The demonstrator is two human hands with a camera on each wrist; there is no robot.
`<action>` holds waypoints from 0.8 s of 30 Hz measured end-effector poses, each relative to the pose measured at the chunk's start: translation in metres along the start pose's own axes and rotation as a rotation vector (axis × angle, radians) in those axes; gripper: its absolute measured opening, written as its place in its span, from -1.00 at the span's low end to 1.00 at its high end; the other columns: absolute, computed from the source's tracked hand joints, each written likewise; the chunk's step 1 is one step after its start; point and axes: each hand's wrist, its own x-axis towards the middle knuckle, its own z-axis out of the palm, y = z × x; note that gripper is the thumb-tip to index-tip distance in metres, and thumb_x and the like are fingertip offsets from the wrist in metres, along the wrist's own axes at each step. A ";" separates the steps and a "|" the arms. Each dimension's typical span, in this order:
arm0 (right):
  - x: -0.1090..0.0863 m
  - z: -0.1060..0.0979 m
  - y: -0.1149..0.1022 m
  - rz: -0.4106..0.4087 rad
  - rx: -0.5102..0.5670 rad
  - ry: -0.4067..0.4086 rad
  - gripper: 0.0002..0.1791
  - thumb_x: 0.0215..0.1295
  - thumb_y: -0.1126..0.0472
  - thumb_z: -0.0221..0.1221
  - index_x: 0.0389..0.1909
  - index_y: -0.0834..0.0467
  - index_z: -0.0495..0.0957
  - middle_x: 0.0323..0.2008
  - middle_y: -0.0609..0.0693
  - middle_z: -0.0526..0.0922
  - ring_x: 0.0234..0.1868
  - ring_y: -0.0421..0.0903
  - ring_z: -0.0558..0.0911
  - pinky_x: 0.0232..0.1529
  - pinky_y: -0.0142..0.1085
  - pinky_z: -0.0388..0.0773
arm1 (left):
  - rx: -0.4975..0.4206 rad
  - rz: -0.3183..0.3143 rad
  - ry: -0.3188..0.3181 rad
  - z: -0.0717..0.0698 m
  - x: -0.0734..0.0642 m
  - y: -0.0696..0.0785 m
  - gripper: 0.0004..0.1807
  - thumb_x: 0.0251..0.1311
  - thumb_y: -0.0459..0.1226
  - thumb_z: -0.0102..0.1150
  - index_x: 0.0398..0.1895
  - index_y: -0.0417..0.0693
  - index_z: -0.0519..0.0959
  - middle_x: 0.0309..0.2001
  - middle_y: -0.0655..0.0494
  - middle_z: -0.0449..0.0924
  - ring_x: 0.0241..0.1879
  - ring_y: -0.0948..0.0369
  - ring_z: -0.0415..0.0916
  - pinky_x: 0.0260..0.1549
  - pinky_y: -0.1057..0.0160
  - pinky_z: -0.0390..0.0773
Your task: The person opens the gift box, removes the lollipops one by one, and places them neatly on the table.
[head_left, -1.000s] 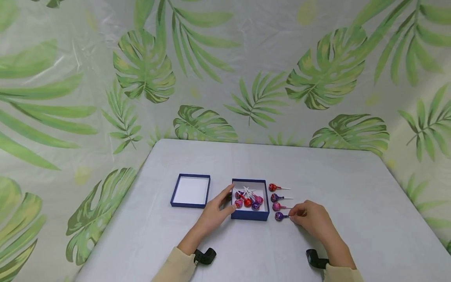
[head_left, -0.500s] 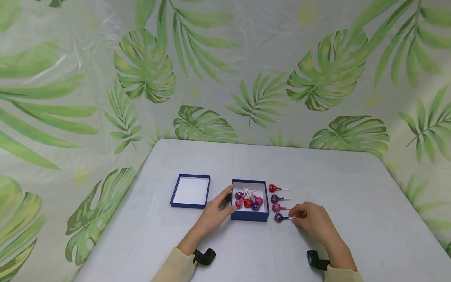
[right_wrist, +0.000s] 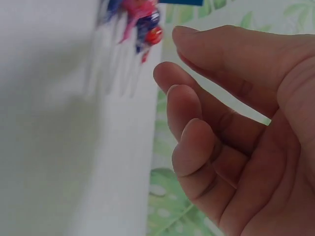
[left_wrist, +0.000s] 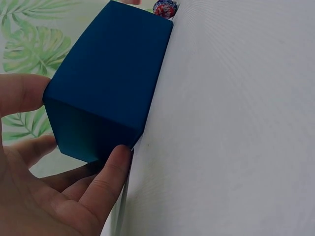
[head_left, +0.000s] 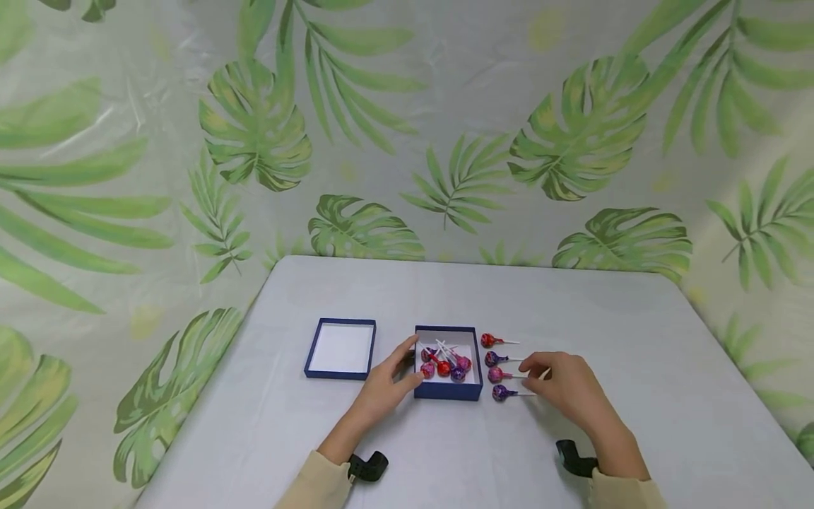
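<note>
In the head view my left hand [head_left: 384, 387] holds the left side of a dark blue box [head_left: 448, 392]. The left wrist view shows its thumb at one edge of the box [left_wrist: 110, 69], with fingertips against the lower corner. Inside lie several wrapped lollipops [head_left: 443, 368], sticks crossing. Right of the box, a column of lollipops runs from a red one [head_left: 488, 340] at the back, through a purple one [head_left: 492, 359] and a pink one [head_left: 495, 375], to another purple one [head_left: 499, 393] nearest me. My right hand [right_wrist: 221, 113] is beside their sticks, a gap between thumb and forefinger, nothing held.
A shallow blue-rimmed lid [head_left: 340, 375] with a white inside lies left of the box. Everything rests on a white-covered table [head_left: 407, 293], backed by a leaf-patterned curtain [head_left: 458, 127]. Black cameras sit on both wrists.
My right hand has let go of the nearest purple lollipop's stick and moved slightly up and away, its fingers parting. My left hand stays on the box. The head view has shifted slightly.
</note>
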 end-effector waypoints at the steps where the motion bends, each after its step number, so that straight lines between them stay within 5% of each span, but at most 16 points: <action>1: 0.002 -0.001 -0.003 -0.014 0.003 0.005 -0.84 0.19 0.24 0.38 -0.20 0.02 0.74 -0.42 -0.20 0.64 -0.36 -0.16 0.58 -0.40 -0.25 0.52 | -0.001 -0.001 0.001 0.000 0.000 -0.001 -0.26 0.39 -0.16 0.18 0.59 0.28 0.16 0.48 -0.08 0.25 0.41 -0.07 0.28 0.34 -0.02 0.33; 12: 0.025 -0.002 -0.051 -0.084 0.072 0.050 -0.81 0.21 0.22 0.38 -0.15 0.02 0.74 -0.42 -0.19 0.66 -0.39 -0.17 0.60 -0.40 -0.26 0.55 | -0.006 -0.008 0.006 0.000 0.003 -0.003 -0.25 0.40 -0.12 0.17 0.60 0.32 0.12 0.47 -0.04 0.29 0.41 -0.03 0.29 0.32 -0.09 0.35; 24: 0.048 0.020 -0.096 -0.109 0.124 0.048 -0.75 0.18 0.20 0.42 -0.09 0.00 0.73 -0.43 -0.18 0.66 -0.36 -0.15 0.56 -0.35 -0.26 0.58 | -0.039 -0.030 0.002 -0.001 0.000 -0.004 -0.22 0.38 -0.09 0.18 0.60 0.26 0.10 0.39 -0.07 0.39 0.36 0.02 0.37 0.30 -0.17 0.36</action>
